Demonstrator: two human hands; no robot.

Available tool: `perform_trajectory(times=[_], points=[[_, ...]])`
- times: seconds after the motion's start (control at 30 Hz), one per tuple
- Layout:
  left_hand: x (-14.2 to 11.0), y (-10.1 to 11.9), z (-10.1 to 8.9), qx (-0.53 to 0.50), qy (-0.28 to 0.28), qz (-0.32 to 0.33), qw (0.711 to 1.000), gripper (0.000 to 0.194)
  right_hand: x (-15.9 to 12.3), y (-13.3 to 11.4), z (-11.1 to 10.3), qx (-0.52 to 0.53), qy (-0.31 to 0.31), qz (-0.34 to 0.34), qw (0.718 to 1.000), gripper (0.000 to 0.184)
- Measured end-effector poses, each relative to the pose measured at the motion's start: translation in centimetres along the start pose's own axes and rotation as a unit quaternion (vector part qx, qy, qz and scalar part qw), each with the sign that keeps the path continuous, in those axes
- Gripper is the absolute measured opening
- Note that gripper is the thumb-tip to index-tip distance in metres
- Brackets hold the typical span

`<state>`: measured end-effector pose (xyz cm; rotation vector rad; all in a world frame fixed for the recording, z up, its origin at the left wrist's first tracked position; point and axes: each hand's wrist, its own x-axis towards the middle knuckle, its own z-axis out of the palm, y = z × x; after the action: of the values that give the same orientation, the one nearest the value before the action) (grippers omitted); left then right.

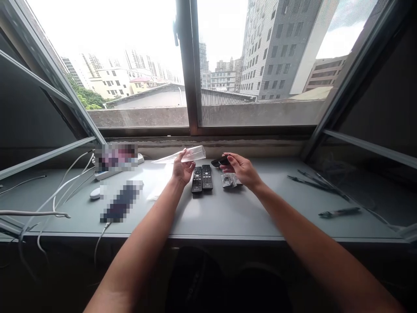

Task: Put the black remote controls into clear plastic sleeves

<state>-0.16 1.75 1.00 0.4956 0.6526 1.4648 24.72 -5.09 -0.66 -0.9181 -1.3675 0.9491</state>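
My left hand (182,168) is closed on a clear plastic bag (192,154), held up just above the grey sill. My right hand (240,168) pinches the end of a small black remote (219,162) a little above the surface. Between the hands two black remotes (202,178) lie side by side on the grey sill (228,213). Under my right hand rests a small clear packet (229,180) with something dark inside.
White cables (58,195) and a white power strip (107,174) lie at the left, with a blurred dark object (121,201). A dark pen-like tool (339,212) and thin rods (309,181) lie at the right. Window frames rise behind.
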Motion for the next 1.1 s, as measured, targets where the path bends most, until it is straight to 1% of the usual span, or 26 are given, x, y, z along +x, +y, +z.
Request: perform_trajectory(times=[0.1, 0.17, 0.23, 0.27, 0.33, 0.37, 0.4, 0.5, 0.57, 0.6, 0.7, 0.77, 0.83, 0.93, 1.03, 1.1], points=[[0.0, 0.0, 0.0, 0.004, -0.005, 0.002, 1.000, 0.026, 0.1, -0.3, 0.1, 0.062, 0.021, 0.029, 0.997, 0.051], [0.1, -0.1, -0.2, 0.006, -0.010, 0.006, 1.000, 0.024, 0.1, -0.5, 0.0, 0.080, 0.056, 0.039, 0.994, 0.042], [0.2, -0.1, -0.3, 0.009, -0.013, 0.008, 1.000, 0.024, 0.1, -0.7, -0.1, 0.110, 0.089, 0.053, 0.989, 0.030], [0.3, -0.1, -0.4, 0.010, -0.014, 0.009, 1.000, 0.024, 0.2, -0.7, -0.2, 0.133, 0.097, 0.063, 0.984, 0.025], [0.3, -0.1, -0.4, 0.011, -0.014, 0.009, 1.000, 0.026, 0.3, -0.9, -0.4, 0.191, 0.091, 0.095, 0.973, 0.031], [0.3, -0.2, -0.5, 0.011, -0.014, 0.009, 1.000, 0.026, 0.3, -1.0, -0.5, 0.219, 0.080, 0.112, 0.966, 0.035], [0.3, -0.2, -0.5, 0.011, -0.014, 0.010, 1.000, 0.027, 0.3, -1.1, -0.5, 0.241, 0.065, 0.128, 0.960, 0.034], [0.3, -0.2, -0.4, 0.013, -0.013, 0.013, 1.000, 0.026, 0.3, -1.3, -0.6, 0.278, 0.024, 0.173, 0.945, 0.018], [0.3, -0.3, -0.4, 0.013, -0.014, 0.013, 1.000, 0.026, 0.3, -1.4, -0.6, 0.296, 0.018, 0.198, 0.934, 0.010], [0.3, -0.3, -0.4, 0.013, -0.015, 0.014, 1.000, 0.025, 0.3, -1.4, -0.6, 0.305, 0.017, 0.211, 0.928, 0.008], [0.4, -0.4, -0.5, 0.017, -0.018, 0.012, 1.000, 0.026, 0.3, -1.8, -0.9, 0.332, 0.000, 0.243, 0.912, 0.016], [0.4, -0.5, -0.5, 0.022, -0.018, 0.011, 1.000, 0.027, 0.2, -2.0, -1.1, 0.350, -0.020, 0.242, 0.905, 0.021], [0.5, -0.5, -0.5, 0.022, -0.017, 0.011, 1.000, 0.027, 0.2, -2.1, -1.2, 0.353, -0.034, 0.227, 0.907, 0.027], [0.4, -0.5, -0.4, 0.017, -0.018, 0.012, 1.000, 0.029, 0.2, -2.1, -1.2, 0.321, -0.042, 0.209, 0.923, 0.036], [0.4, -0.5, -0.3, 0.015, -0.017, 0.012, 1.000, 0.028, 0.2, -2.3, -1.0, 0.302, -0.038, 0.200, 0.931, 0.034], [0.3, -0.4, -0.3, 0.018, -0.015, 0.011, 1.000, 0.028, 0.1, -2.5, -0.7, 0.315, -0.030, 0.205, 0.926, 0.028]])
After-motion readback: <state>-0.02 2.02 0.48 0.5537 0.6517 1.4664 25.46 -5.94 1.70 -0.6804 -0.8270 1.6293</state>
